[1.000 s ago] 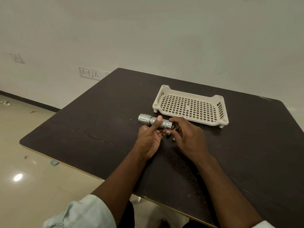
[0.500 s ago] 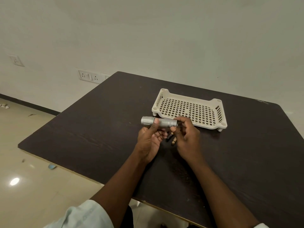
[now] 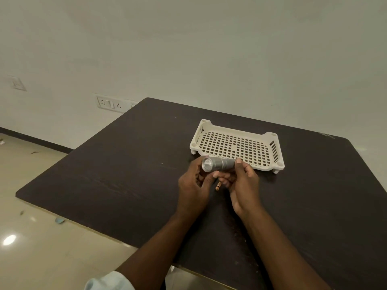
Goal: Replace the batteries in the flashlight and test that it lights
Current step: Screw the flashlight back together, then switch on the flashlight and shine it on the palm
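Head view: flashlight [image 3: 218, 163] held level above the tabletop [image 3: 125, 174], lens turned toward the camera, left hand [image 3: 193, 185] fingers curled round its head, right hand [image 3: 244, 183] fingers gripping the tail. Battery [image 3: 217, 187] lying below, tray [image 3: 237, 144] just beyond. Seemingly reassembled; next, pressing the switch to test.

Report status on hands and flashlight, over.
Left hand and right hand both grip the silver metal flashlight, lens toward camera. One small battery lies on the dark table. Nothing obstructing.
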